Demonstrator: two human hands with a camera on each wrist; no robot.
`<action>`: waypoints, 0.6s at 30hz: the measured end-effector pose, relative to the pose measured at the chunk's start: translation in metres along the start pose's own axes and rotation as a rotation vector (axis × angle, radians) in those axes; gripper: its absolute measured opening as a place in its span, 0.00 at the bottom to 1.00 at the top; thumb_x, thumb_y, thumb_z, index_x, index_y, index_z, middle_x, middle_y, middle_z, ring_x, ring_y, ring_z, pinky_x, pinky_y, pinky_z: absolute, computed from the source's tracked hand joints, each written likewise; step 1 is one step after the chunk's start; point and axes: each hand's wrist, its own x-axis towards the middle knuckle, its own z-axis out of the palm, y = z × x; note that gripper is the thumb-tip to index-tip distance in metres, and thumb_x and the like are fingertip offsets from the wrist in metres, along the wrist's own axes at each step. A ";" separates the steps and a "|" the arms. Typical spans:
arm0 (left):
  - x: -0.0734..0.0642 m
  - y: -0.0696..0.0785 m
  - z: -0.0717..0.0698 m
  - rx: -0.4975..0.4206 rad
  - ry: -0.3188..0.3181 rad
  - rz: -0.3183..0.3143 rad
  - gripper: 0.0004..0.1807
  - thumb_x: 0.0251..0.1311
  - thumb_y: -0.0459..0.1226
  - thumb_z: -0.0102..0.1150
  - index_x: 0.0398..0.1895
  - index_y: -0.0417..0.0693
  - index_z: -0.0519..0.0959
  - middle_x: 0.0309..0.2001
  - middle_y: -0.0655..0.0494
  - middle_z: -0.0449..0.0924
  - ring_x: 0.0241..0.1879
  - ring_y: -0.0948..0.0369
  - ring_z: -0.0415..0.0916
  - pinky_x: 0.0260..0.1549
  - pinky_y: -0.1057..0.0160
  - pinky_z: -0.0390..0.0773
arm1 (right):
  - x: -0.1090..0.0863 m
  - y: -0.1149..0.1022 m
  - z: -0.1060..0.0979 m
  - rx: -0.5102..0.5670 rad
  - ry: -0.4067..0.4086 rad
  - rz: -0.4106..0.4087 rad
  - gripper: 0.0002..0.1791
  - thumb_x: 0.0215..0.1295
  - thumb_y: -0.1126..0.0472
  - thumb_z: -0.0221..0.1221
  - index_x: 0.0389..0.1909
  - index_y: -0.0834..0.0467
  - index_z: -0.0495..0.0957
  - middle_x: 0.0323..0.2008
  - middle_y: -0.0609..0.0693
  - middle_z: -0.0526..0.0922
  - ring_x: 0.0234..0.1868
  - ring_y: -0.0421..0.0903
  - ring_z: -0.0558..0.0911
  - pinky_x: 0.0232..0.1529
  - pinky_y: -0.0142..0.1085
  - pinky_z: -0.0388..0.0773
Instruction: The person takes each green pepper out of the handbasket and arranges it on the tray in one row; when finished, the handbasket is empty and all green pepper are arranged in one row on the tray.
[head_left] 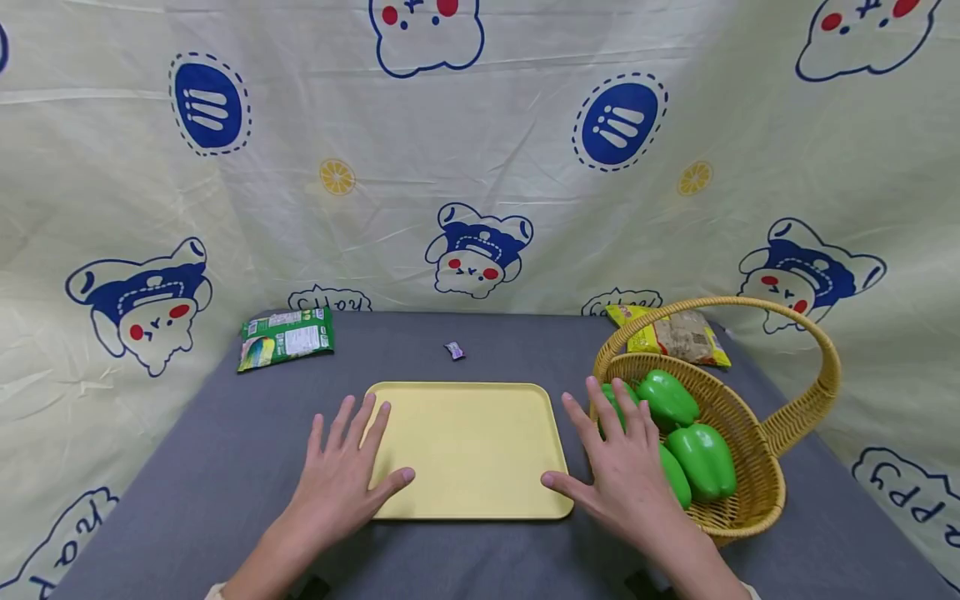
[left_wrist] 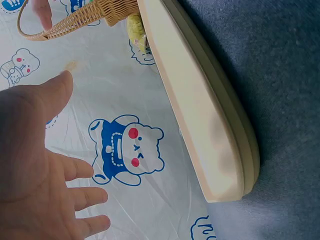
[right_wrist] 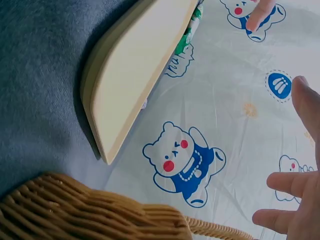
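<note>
A pale yellow tray (head_left: 468, 450) lies on the grey-blue cloth in the middle of the head view. My left hand (head_left: 341, 471), fingers spread and holding nothing, hovers over the tray's left edge. On the other side, my right hand (head_left: 618, 467) is also spread wide and holds nothing; it overlaps the left part of a wicker basket (head_left: 750, 517) in the head view. Several green bell peppers (head_left: 702, 461) lie in that basket, some partly hidden behind the right hand. Both wrist views show straight, parted fingers beside the raised tray rim.
A green packet (head_left: 288, 337) lies at the back left, and a yellow packet (head_left: 678, 335) behind the basket. One small purple wrapped piece (head_left: 454, 351) sits beyond the tray. The basket's tall handle (head_left: 813, 392) arches up at the right. A printed white curtain (head_left: 480, 125) hangs behind the table.
</note>
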 end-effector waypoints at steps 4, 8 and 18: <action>-0.001 -0.002 0.000 0.004 0.008 0.000 0.46 0.55 0.62 0.55 0.72 0.48 0.56 0.74 0.47 0.51 0.73 0.44 0.45 0.65 0.36 0.41 | -0.002 0.004 -0.004 0.039 0.020 0.007 0.52 0.46 0.32 0.64 0.71 0.48 0.58 0.73 0.57 0.52 0.76 0.58 0.42 0.64 0.64 0.47; -0.001 -0.004 -0.001 0.002 0.018 -0.001 0.46 0.55 0.61 0.56 0.72 0.48 0.57 0.74 0.47 0.52 0.73 0.45 0.46 0.65 0.37 0.43 | -0.003 0.008 -0.008 0.056 0.065 -0.010 0.50 0.47 0.33 0.64 0.69 0.50 0.60 0.72 0.58 0.55 0.75 0.58 0.45 0.63 0.64 0.49; -0.002 -0.010 -0.005 -0.049 0.056 -0.005 0.42 0.56 0.56 0.58 0.71 0.48 0.59 0.71 0.46 0.57 0.71 0.45 0.49 0.64 0.38 0.48 | -0.006 0.019 -0.014 0.095 0.189 -0.037 0.43 0.50 0.34 0.62 0.63 0.56 0.68 0.65 0.61 0.66 0.66 0.63 0.60 0.59 0.62 0.55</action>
